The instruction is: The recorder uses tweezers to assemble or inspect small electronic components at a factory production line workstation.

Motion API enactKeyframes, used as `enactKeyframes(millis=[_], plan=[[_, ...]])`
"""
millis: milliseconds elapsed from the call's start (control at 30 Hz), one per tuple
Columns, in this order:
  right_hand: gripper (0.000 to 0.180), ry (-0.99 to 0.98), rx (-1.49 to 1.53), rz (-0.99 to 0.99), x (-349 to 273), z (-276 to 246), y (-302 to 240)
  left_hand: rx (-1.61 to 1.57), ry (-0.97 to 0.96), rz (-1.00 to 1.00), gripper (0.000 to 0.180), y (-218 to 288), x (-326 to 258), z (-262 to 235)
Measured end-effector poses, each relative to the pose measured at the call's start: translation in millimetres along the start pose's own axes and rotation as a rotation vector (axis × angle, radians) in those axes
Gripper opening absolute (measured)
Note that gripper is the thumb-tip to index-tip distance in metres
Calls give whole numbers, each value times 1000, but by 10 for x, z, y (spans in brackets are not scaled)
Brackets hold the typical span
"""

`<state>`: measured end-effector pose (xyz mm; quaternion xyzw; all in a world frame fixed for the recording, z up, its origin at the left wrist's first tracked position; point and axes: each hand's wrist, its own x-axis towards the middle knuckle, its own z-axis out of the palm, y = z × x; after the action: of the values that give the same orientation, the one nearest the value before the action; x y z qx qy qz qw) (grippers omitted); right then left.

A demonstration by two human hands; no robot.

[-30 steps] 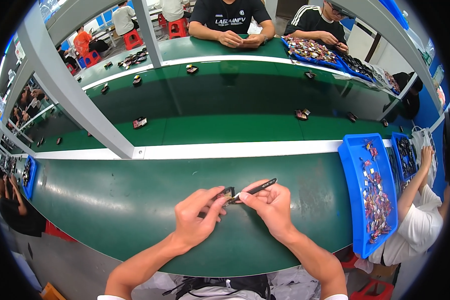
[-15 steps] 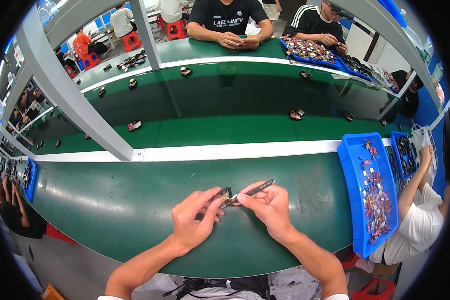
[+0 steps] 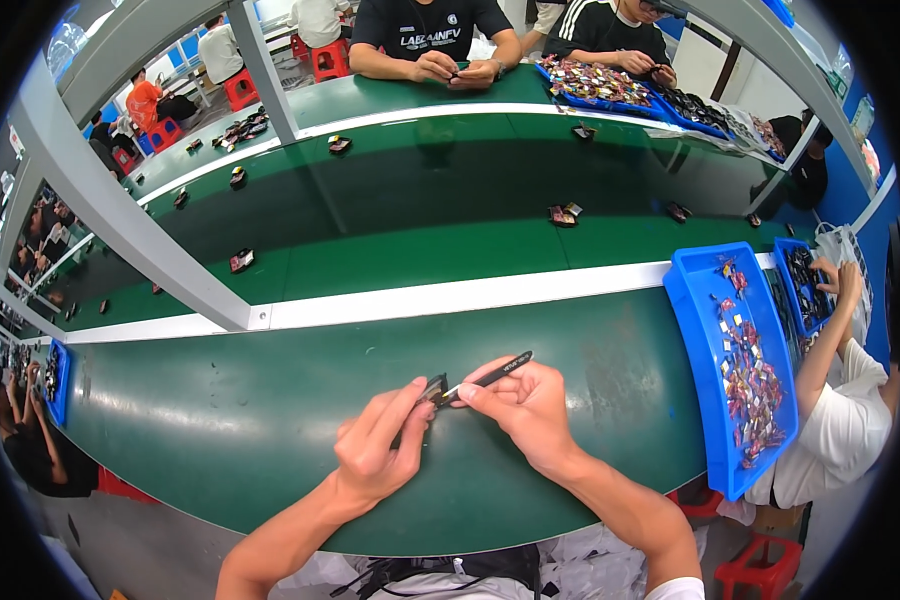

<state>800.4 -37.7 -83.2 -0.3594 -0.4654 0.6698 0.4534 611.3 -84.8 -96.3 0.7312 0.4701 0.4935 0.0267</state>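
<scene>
A small black plastic housing (image 3: pixel 434 387) is pinched between the thumb and fingers of my left hand (image 3: pixel 372 447), above the green tabletop. What lies inside it is mostly hidden by my fingertips. Black tweezers (image 3: pixel 506 370) with a pale metal tip rest in the closed grip of my right hand (image 3: pixel 526 412). Their tip touches or nearly touches the right side of the housing, close to my left thumb. Both hands are close together over the middle of the green table (image 3: pixel 240 420).
To my right stands a blue tray (image 3: pixel 685 330) of small red and gold parts. Behind it, a co-worker's hand reaches over another blue bin (image 3: pixel 796 290) of black parts. A white rail (image 3: pixel 450 302) borders the green conveyor (image 3: pixel 410 255), which carries scattered assemblies. A grey frame post (image 3: pixel 160 220) rises at left.
My view has turned a little, shifting the scene leftward. The housing now sits more edge-on in my left hand, with the tweezers still at it. The co-worker on the right brings a hand over the bin.
</scene>
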Motion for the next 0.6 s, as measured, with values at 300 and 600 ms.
enactKeyframes(millis=[300, 600], plan=[[10, 21, -14, -25, -11, 2, 10, -726, -33, -685, 24, 32, 67, -36], [12, 18, 29, 25, -13, 29, -22, -399, 30, -369, 27, 24, 0, 8]])
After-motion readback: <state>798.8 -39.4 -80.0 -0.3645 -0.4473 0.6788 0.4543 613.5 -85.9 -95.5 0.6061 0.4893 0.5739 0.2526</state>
